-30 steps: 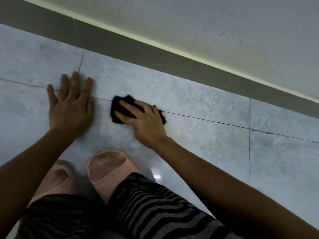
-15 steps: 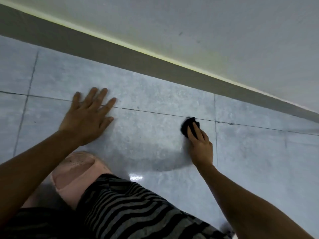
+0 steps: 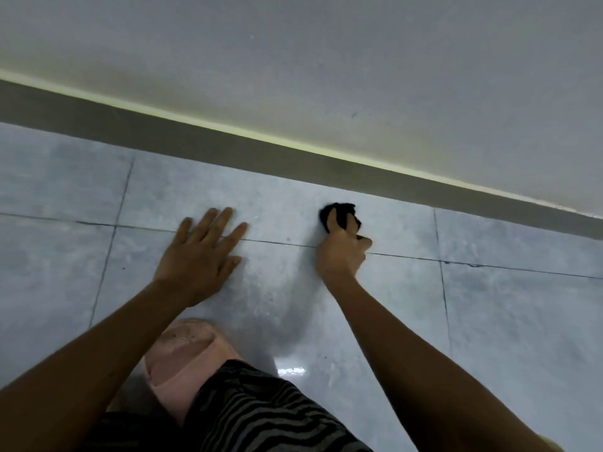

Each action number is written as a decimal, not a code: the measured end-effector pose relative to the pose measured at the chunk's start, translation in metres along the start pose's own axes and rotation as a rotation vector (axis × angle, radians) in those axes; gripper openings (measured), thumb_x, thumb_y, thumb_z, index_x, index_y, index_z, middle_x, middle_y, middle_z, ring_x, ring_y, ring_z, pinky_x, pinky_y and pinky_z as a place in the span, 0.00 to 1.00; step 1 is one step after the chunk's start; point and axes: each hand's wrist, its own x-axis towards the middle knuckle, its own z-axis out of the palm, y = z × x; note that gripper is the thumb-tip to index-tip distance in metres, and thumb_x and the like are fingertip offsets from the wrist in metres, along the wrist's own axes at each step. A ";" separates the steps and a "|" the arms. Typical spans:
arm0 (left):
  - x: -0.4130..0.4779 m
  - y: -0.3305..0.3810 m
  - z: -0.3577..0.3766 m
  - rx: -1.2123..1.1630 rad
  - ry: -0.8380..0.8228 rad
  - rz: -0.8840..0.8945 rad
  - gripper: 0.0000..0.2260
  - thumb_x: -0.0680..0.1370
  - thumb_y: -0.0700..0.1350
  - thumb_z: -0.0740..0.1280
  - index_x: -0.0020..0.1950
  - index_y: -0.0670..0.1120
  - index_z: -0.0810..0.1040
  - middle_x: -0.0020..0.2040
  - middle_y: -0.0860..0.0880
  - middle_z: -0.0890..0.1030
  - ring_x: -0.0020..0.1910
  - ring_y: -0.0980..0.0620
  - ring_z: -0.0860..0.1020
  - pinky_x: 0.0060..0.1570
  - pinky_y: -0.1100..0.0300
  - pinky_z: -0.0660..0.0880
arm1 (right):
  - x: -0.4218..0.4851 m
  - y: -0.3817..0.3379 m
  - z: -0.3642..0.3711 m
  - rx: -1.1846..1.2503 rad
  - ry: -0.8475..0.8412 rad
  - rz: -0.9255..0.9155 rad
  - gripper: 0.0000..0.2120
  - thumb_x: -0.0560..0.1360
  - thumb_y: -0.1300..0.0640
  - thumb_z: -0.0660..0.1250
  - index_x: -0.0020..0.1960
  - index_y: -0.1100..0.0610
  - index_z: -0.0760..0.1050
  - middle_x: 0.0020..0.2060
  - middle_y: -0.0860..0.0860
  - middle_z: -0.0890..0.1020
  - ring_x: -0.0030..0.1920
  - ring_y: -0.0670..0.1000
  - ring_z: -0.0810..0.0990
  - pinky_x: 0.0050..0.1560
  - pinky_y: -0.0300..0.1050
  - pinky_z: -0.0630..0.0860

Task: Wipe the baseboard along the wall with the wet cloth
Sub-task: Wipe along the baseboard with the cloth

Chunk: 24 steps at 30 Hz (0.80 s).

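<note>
Both arms stretched forward and down. Left hand flat, palm down, fingers spread and pointing ahead, wrist bent back. Right hand curled into a closed grip, knuckles up, thumb out to the right side, forearm straight behind it, reaching slightly farther.

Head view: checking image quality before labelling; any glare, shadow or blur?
Head view: dim overall; a bright glare patch on the floor tile; soft shadow below the right hand; black cloth shows no detail; baseboard bows from wide-angle distortion.
</note>
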 end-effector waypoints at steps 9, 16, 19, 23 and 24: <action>-0.025 -0.054 -0.005 0.043 -0.005 -0.242 0.29 0.76 0.62 0.35 0.76 0.56 0.37 0.78 0.49 0.38 0.77 0.45 0.39 0.72 0.41 0.41 | 0.004 -0.065 0.015 -0.142 0.020 -0.509 0.36 0.72 0.69 0.58 0.74 0.40 0.59 0.76 0.47 0.57 0.63 0.61 0.64 0.57 0.54 0.68; -0.025 -0.057 0.003 -0.012 0.059 -0.219 0.28 0.77 0.61 0.37 0.77 0.55 0.41 0.78 0.49 0.40 0.77 0.45 0.40 0.72 0.42 0.41 | 0.017 -0.023 0.007 -0.068 0.082 -0.032 0.32 0.75 0.67 0.57 0.75 0.44 0.59 0.75 0.50 0.57 0.60 0.64 0.64 0.55 0.55 0.67; -0.024 -0.058 0.007 -0.025 0.073 -0.207 0.30 0.75 0.61 0.36 0.77 0.54 0.44 0.79 0.48 0.43 0.77 0.45 0.43 0.72 0.42 0.42 | -0.001 -0.062 0.016 -0.125 0.069 -0.165 0.33 0.75 0.66 0.56 0.75 0.45 0.57 0.75 0.51 0.56 0.58 0.63 0.65 0.54 0.55 0.68; -0.026 -0.063 0.008 -0.024 0.115 -0.219 0.30 0.77 0.60 0.38 0.78 0.52 0.48 0.79 0.46 0.48 0.77 0.44 0.46 0.73 0.44 0.44 | -0.022 -0.126 0.028 -0.153 -0.011 -0.589 0.33 0.74 0.66 0.57 0.75 0.43 0.57 0.76 0.50 0.56 0.62 0.63 0.63 0.60 0.56 0.67; -0.028 -0.067 0.008 -0.032 0.129 -0.247 0.30 0.77 0.60 0.38 0.78 0.51 0.49 0.79 0.45 0.48 0.77 0.44 0.47 0.73 0.44 0.45 | -0.024 -0.139 0.029 -0.164 -0.038 -0.698 0.34 0.74 0.67 0.57 0.75 0.43 0.58 0.76 0.49 0.56 0.63 0.63 0.62 0.61 0.55 0.67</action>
